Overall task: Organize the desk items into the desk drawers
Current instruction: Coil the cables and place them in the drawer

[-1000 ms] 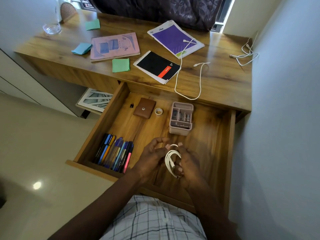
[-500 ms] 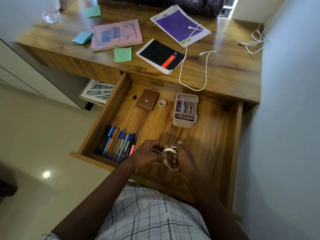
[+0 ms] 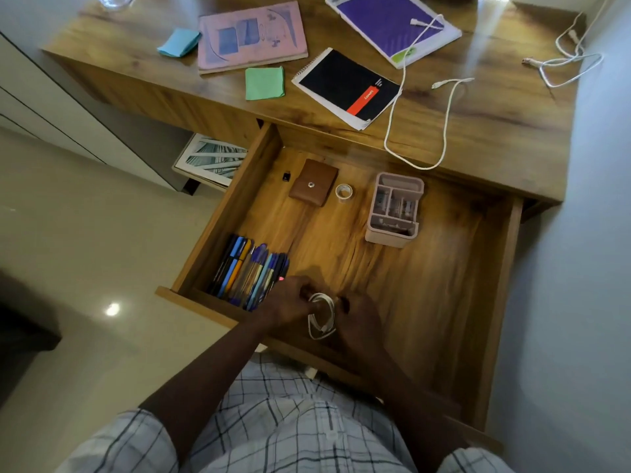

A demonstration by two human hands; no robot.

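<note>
Grip: both hands hold the coiled white cable (image 3: 321, 319). The left hand (image 3: 290, 303) pinches its upper loops with curled fingers, and the right hand (image 3: 358, 322) curls round its right side.
Cable: a small bundle of loops over the front middle of the drawer (image 3: 505, 285), near the drawer's front wall. I cannot tell whether it touches the drawer floor.
Step in hand: probably tidying the coil and setting it down in the drawer.
Doing it well: pinch the loops until the bundle rests flat, then release one hand before the other so the coil does not spring open. Bare wood in the drawer's front middle suits it, clear of the pens (image 3: 249, 271) in the drawer's front left corner.
Cable against grip: the coil sits between the two hands. Its top is under the left fingertips, and its lower end hangs free below both hands, toward the drawer's front wall.
Risk: a loose end may catch on the pens.
</note>
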